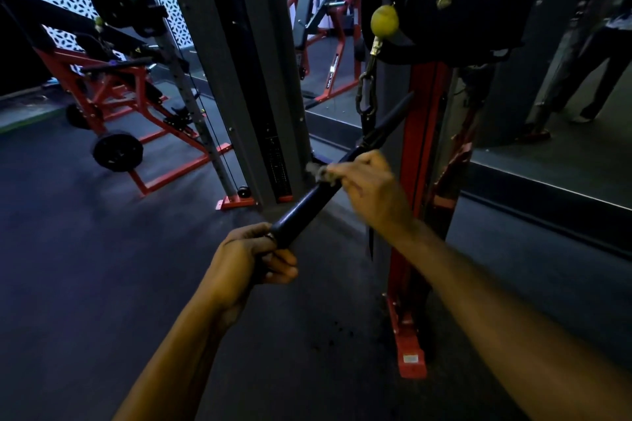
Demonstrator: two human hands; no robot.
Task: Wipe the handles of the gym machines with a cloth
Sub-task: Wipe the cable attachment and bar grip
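A black bar handle (307,203) hangs slanted from a chain (366,92) on the cable machine, below a yellow ball stopper (384,20). My left hand (249,258) grips the bar's near lower end. My right hand (369,186) is wrapped round the middle of the bar, holding a small grey cloth (319,171) against it. The cloth sticks out to the left of my fingers and looks blurred. The far end of the bar (393,116) points up toward the red upright.
The grey weight-stack column (239,72) stands just behind the bar, a red upright post (424,147) to its right with a foot plate (410,349) on the floor. A red plate-loaded machine (116,106) stands at left. A mirror (564,79) shows a person's legs.
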